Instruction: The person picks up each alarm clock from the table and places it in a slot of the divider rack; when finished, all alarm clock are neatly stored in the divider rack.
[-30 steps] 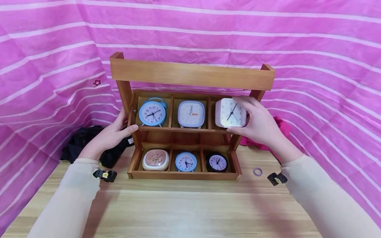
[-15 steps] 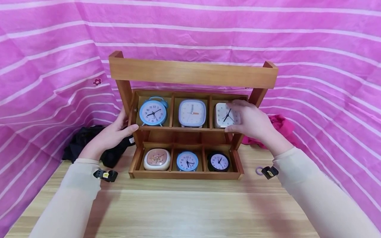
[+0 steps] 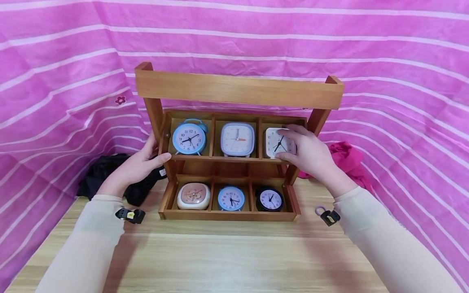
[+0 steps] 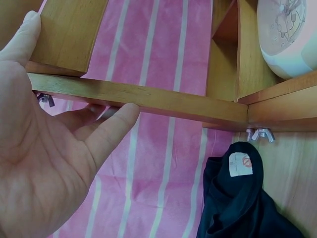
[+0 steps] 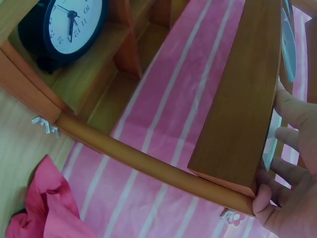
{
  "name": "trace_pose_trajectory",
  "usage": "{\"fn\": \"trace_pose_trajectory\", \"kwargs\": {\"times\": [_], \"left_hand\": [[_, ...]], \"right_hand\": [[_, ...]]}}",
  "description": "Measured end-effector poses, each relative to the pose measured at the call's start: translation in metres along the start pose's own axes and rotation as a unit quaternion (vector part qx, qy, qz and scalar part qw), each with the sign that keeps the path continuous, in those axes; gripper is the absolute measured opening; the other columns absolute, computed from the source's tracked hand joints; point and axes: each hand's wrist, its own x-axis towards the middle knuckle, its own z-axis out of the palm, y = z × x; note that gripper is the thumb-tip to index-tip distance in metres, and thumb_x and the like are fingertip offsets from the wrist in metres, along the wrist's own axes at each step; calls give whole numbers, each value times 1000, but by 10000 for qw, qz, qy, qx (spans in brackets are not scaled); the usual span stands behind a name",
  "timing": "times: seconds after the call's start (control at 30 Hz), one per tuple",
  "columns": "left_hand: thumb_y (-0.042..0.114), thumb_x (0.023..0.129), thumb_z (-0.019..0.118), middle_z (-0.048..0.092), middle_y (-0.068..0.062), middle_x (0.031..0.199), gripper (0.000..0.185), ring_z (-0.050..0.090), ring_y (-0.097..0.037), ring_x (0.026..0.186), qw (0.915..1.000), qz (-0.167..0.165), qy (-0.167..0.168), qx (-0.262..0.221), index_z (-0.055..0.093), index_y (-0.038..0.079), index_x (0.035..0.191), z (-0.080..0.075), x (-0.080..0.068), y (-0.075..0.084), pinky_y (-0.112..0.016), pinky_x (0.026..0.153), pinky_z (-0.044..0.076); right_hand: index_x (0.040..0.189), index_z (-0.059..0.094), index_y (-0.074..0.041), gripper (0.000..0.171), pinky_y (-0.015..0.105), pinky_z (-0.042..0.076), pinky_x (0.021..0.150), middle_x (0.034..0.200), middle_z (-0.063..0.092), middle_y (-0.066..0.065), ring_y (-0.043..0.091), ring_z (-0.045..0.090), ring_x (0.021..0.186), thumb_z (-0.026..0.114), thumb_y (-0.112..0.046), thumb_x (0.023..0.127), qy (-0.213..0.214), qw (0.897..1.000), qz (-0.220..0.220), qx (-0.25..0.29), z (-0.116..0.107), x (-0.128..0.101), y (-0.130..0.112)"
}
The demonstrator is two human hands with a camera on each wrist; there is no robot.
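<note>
A two-tier wooden display rack (image 3: pixel 234 87) stands upright on the table. My left hand (image 3: pixel 135 169) grips its left side, thumb on the front edge of the upper tier and fingers behind the post. A white square alarm clock (image 3: pixel 272 141) sits in the upper right compartment. My right hand (image 3: pixel 311 154) holds that clock by its right side, thumb low and fingers across the top, covering part of the dial. Beside it in the upper tier are a pale purple-rimmed square clock (image 3: pixel 237 147) and a round blue alarm clock (image 3: pixel 189 143).
The lower tier holds a white-and-pink clock (image 3: pixel 193 196), a small blue clock (image 3: pixel 231 199) and a black clock (image 3: pixel 269 200). Black cloth (image 3: pixel 97 175) lies left behind the rack, pink cloth (image 3: pixel 348 160) right. A purple ring (image 3: pixel 320 209) lies near the right wrist. Striped pink fabric (image 3: pixel 234 36) hangs behind.
My right hand has moved left and slightly down, bringing the white alarm clock back into the upper right compartment. My left hand keeps its grip on the rack, which has barely shifted.
</note>
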Motion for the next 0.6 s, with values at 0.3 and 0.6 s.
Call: {"fn": "trace_pose_trajectory", "kwargs": {"times": [0.3,0.6], "left_hand": [[22,107,60,11,-16,173,98,25,-52,152,10000,-6,36,1,-16,49,162,-2,-2,1,-75,115,27],[37,105,63,0,-21,173,106,17,-51,154,9921,-244,625,1059,-26,33,162,-3,-14,22,-74,117,22]], "right_hand": [[146,62,-14,63,64,53,99,157,45,22,49,50,134,79,-44,92,188,9987,-329,-334,5,-7,0],[147,61,-17,69,73,35,110,161,40,20,51,40,139,83,-44,87,817,9932,-806,-208,-2,-63,-5]]}}
